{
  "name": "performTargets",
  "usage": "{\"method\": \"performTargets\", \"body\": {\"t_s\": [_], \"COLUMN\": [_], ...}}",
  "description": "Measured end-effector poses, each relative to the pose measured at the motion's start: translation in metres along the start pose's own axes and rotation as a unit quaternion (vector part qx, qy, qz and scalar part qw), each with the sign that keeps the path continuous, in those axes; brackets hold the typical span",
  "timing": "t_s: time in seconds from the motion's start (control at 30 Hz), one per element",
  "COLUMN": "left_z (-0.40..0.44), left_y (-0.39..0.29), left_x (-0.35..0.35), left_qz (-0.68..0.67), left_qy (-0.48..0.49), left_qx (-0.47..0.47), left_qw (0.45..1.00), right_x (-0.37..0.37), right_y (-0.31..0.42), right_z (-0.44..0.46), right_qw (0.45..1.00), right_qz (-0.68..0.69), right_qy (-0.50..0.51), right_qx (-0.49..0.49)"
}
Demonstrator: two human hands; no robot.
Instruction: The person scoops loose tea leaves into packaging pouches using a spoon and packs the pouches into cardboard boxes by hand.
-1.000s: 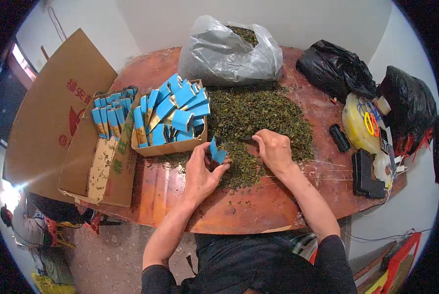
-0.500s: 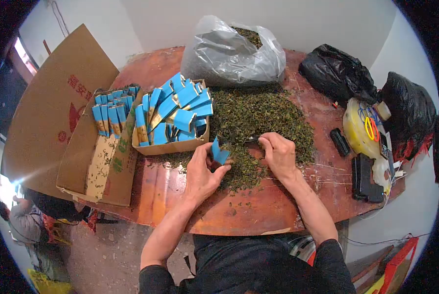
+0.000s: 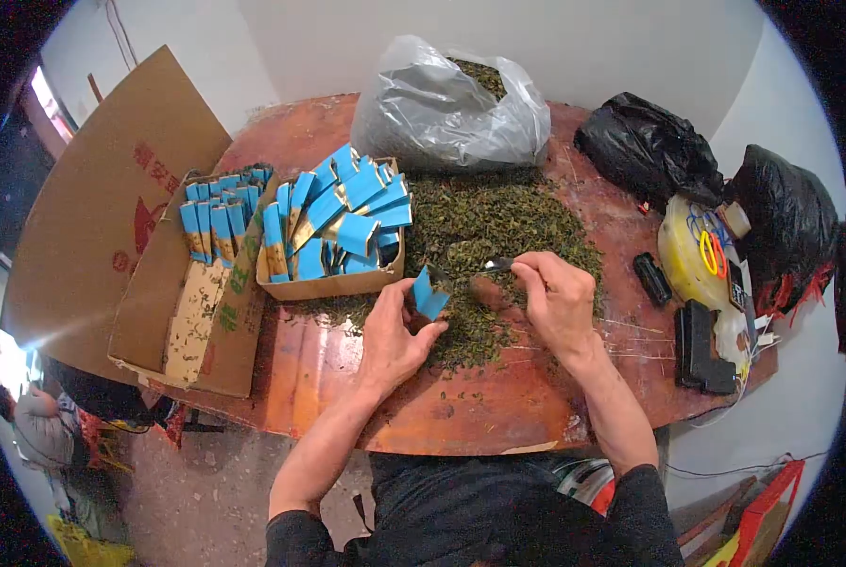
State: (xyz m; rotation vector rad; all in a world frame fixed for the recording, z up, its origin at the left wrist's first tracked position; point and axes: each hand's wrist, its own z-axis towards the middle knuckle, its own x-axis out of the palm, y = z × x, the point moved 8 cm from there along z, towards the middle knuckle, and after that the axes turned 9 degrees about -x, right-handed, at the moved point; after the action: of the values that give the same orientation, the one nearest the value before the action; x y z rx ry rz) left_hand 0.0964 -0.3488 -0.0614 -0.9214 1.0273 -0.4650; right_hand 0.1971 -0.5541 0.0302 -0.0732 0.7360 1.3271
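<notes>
The left fingers [image 3: 396, 300] are pinching a blue packet [image 3: 429, 295], which is standing open above the near edge of the leaf pile [image 3: 508, 227]. The right fingers [image 3: 529, 274] are pressing together on the handle of a small metal spoon [image 3: 498, 266], its bowl pointing toward the packet but staying apart from it. A small carton [image 3: 333, 286] of blue packets is standing left of the pile; a clear plastic bag [image 3: 442, 113] is resting behind it on the red worktop [image 3: 479, 416].

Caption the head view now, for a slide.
Over loose dried leaves, the left hand holds a blue packet and the right hand a small spoon-like tool.
</notes>
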Motion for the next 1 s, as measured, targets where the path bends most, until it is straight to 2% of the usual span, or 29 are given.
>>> {"method": "performTargets", "body": {"t_s": [0.23,0.33,0.43,0.63,0.73,0.83,1.0], "left_z": [0.002,0.001,0.003,0.004,0.004,0.002,0.003], "left_y": [0.000,-0.002,0.005,0.002,0.004,-0.002,0.000], "left_x": [0.003,0.003,0.006,0.006,0.007,0.005,0.005], "left_qz": [0.016,0.011,0.007,0.019,0.032,0.027,0.021], "left_qy": [-0.002,-0.022,-0.003,-0.003,-0.015,-0.043,-0.018], "left_qx": [0.011,0.045,-0.002,0.012,0.028,0.088,0.045], "left_qw": [1.000,0.999,1.000,1.000,0.999,0.995,0.999], "right_x": [-0.013,-0.013,-0.013,-0.010,-0.006,-0.004,-0.003], "right_y": [0.024,0.032,0.039,0.051,0.053,0.058,0.063], "right_z": [0.015,0.019,0.023,0.030,0.032,0.033,0.033], "right_qw": [1.000,0.999,0.996,0.988,0.984,0.982,0.976], "right_qz": [-0.008,-0.015,-0.032,-0.061,-0.076,-0.083,-0.098], "right_qy": [0.026,0.038,0.050,0.070,0.084,0.088,0.099], "right_qx": [-0.014,-0.034,-0.067,-0.121,-0.135,-0.146,-0.165]}}
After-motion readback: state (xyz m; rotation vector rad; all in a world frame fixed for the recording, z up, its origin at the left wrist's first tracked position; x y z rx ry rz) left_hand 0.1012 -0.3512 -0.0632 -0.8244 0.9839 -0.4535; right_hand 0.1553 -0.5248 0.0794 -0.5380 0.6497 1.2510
